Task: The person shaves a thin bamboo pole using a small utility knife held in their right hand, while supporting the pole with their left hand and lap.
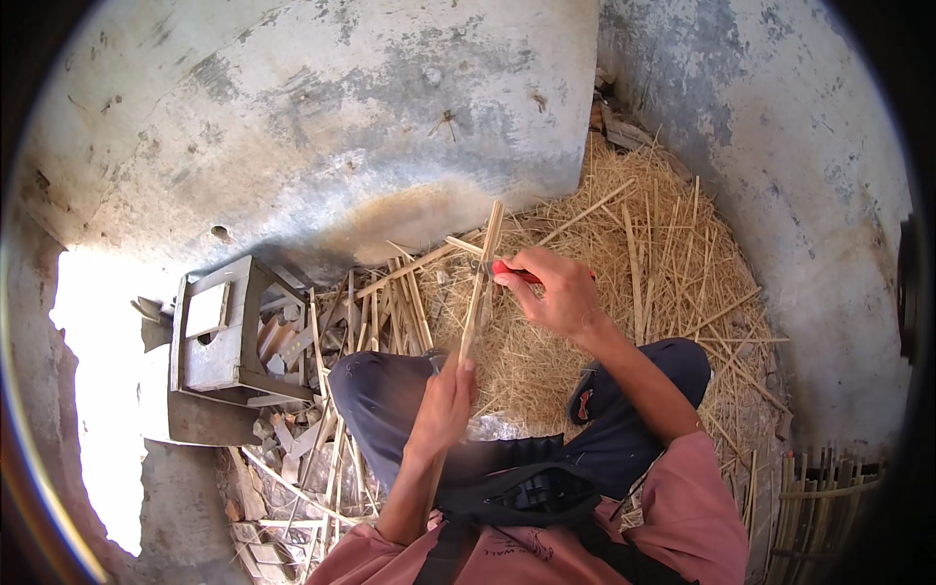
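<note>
My left hand (446,405) is closed around the lower part of long pale split-bamboo strips (480,302), which stand steeply tilted in front of me. Their upper ends rise above both hands, and how many are in the grip is hard to tell. At the right of the strips, my right hand (556,291) grips a red-handled tool (517,272) with some black on its handle. Its small grey metal end meets the strips near their upper part; it looks like pliers, but the exact kind is unclear.
Fine straw-like shavings (673,253) cover the ground ahead and right. Split strips (395,312) lie at the left beside a worn wooden frame (212,336) and rubble (292,439). Bundled sticks (829,507) stand at lower right. A stained wall (370,117) closes the far side.
</note>
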The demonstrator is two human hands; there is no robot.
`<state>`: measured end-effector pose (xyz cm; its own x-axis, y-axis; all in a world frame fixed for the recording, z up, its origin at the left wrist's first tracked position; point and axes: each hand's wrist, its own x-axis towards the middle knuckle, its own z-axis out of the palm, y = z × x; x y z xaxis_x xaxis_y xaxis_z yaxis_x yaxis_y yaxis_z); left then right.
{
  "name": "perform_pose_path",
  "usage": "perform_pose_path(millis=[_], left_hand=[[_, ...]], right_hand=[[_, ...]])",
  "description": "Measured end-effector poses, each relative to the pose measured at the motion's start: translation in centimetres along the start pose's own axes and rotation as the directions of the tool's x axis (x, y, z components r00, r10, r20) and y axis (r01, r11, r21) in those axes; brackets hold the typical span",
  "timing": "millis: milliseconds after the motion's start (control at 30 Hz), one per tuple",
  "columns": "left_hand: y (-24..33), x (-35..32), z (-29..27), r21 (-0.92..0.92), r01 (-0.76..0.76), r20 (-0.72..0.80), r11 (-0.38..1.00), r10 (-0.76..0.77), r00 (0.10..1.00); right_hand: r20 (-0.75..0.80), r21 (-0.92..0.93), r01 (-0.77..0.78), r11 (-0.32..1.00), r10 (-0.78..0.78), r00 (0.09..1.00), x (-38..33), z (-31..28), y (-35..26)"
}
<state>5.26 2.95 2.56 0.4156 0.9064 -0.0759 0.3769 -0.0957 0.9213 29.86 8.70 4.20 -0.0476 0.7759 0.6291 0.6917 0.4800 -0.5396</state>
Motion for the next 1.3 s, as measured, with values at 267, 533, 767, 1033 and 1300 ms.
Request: perform_pose_path(millis=[267, 533, 767, 1033, 1300], left_hand=[[-1.7, -1.3, -0.1, 0.092, -0.030, 0.040, 0.995, 0.026, 0.999], [-4.0, -2.1, -2.3, -0.320, 0.128, 0.135, 0.939, -0.089, 0.987], [-3.0, -0.9, -3.9, -0.643, 0.306, 0.378, 0.702, -0.058, 0.924], [-2.2, 0.3, -2.8, -0.654, 0.329, 0.409, 0.682, -0.048, 0.911], [-1.5, 1.1, -2.4, -0.613, 0.329, 0.372, 0.719, -0.105, 0.922]], right_hand=[[-0.153, -0.104, -0.269, 0.958, 0.252, 0.956, 3.0, -1.5, 5.4], [0.122, -0.268, -0.551, 0.790, 0.595, 0.794, 1.2, -6.5, 11.1], [0.035, 0.167, -0.370, 0.914, 0.370, 0.928, 1.7, -4.7, 5.9], [0.066, 0.273, -0.124, 0.954, 0.110, 0.992, 0.1, -2.1, -0.7], [0.101, 0.130, 0.071, 0.989, -0.084, 0.991, -2.1, 0.2, -3.1]])
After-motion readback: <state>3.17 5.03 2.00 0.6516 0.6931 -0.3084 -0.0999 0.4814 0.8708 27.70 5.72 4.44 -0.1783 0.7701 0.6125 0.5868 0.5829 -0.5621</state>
